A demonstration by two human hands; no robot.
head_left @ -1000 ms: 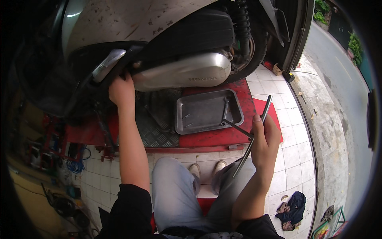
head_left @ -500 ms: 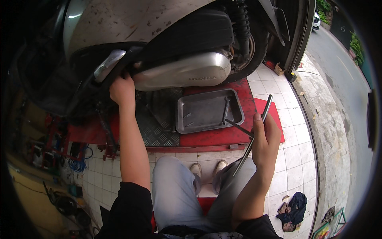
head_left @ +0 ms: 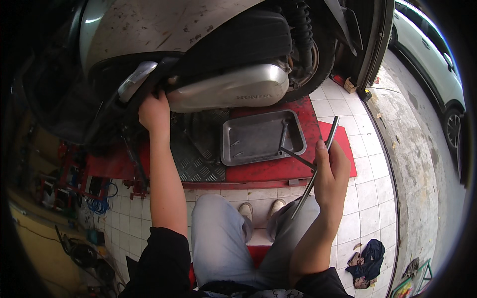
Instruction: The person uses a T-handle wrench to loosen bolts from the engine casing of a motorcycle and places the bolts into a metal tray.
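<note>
You are closing your right hand [head_left: 330,171] around the bar of a T-handle tool [head_left: 330,134], your thumb lying along the metal, while the stem is pointing left over the near right part of a grey tray [head_left: 253,134]. Your left hand [head_left: 155,111] is reaching up to the underside of a scooter [head_left: 149,32], just left of its silver engine cover [head_left: 233,92]; its fingertips are disappearing from view, so whether they are gripping anything cannot be told. A wrench [head_left: 283,133] and small bolts [head_left: 235,142] are lying in the tray, which is resting on a red platform [head_left: 253,174].
</note>
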